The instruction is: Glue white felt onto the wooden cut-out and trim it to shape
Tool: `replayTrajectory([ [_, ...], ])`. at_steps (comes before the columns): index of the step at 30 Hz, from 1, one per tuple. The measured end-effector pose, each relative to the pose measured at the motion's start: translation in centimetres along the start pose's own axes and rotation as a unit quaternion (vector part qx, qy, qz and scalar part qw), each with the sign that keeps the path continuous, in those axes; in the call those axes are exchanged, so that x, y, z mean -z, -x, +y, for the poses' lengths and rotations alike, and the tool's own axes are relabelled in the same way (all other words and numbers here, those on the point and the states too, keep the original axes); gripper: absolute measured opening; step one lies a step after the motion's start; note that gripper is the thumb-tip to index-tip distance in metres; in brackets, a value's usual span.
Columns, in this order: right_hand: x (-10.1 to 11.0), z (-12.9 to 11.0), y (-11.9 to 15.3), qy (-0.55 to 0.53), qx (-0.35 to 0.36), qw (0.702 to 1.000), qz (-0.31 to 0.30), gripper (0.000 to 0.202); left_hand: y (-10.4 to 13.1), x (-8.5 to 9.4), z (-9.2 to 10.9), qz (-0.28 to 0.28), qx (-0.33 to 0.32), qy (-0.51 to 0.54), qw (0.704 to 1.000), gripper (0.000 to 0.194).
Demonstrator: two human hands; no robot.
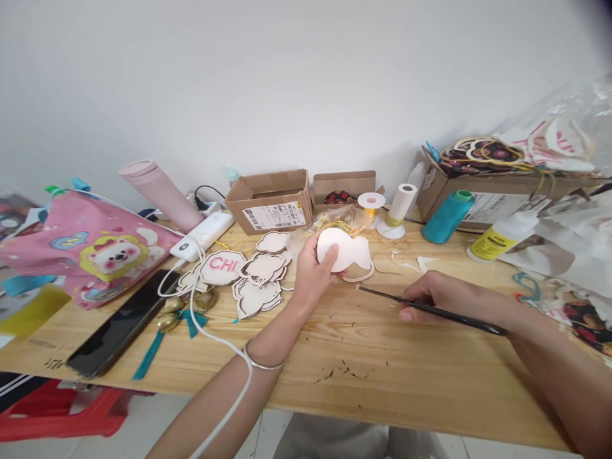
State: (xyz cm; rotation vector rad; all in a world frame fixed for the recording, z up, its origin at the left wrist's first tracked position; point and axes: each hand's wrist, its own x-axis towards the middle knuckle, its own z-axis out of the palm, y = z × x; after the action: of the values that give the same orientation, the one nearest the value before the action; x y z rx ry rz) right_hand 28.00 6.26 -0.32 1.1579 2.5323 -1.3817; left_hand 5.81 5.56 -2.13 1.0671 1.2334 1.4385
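My left hand [318,271] is closed on a white cloud-shaped piece [337,250], its thumb pressed on the near face. The piece is raised above the table, and a wooden outline frame [359,274] shows just behind its lower edge. In my right hand [430,296] is a slim black tool [444,312] with a thin shaft and a small pale tip; its exact kind cannot be made out. The tip points left, below and apart from the white piece. Left of my left hand lie several wooden cloud-shaped frames [261,296] and a cloud piece with pink letters [222,266].
A white cable [205,331] crosses over my left forearm to a power bank [203,236]. Left are a phone [122,325], a pink bag [95,248] and a tumbler [160,194]. Behind stand a cardboard box [270,201], teal thread [448,217] and a glue bottle [502,236].
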Motion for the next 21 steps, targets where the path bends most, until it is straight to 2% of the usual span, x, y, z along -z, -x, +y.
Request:
replayTrajectory([
  [3, 0.5, 0.6, 0.2, -0.032, 0.006, 0.998, 0.050, 0.041, 0.0, 0.0, 0.2, 0.002, 0.003, 0.007, 1.000, 0.036],
  [5, 0.9, 0.8, 0.4, -0.089, 0.020, 0.991, 0.099, 0.039, 0.1, 0.0, 0.2, 0.000, 0.004, 0.020, 1.000, 0.036],
  [8, 1.1, 0.3, 0.6, -0.193, 0.068, 0.967, 0.154, 0.052, 0.1, 0.0, 0.0, -0.004, 0.024, 0.061, 0.998, 0.037],
  [10, 0.9, -0.3, 0.5, -0.216, 0.091, 0.958, 0.165, 0.061, 0.1, 0.0, -0.2, -0.018, 0.055, 0.099, 0.993, 0.039],
  [13, 0.1, -0.9, -0.1, -0.187, 0.083, 0.966, 0.159, 0.063, 0.1, 0.0, -0.5, -0.040, 0.110, 0.157, 0.981, 0.041],
  [18, -0.7, 0.0, -0.9, -0.089, 0.090, 0.980, 0.152, 0.051, 0.0, -0.1, -0.8, -0.031, 0.168, 0.208, 0.963, 0.035],
  [21, -0.5, 0.4, -1.2, 0.043, 0.098, 0.970, 0.217, 0.047, 0.0, -0.2, -0.9, -0.036, 0.185, 0.213, 0.959, 0.035],
])
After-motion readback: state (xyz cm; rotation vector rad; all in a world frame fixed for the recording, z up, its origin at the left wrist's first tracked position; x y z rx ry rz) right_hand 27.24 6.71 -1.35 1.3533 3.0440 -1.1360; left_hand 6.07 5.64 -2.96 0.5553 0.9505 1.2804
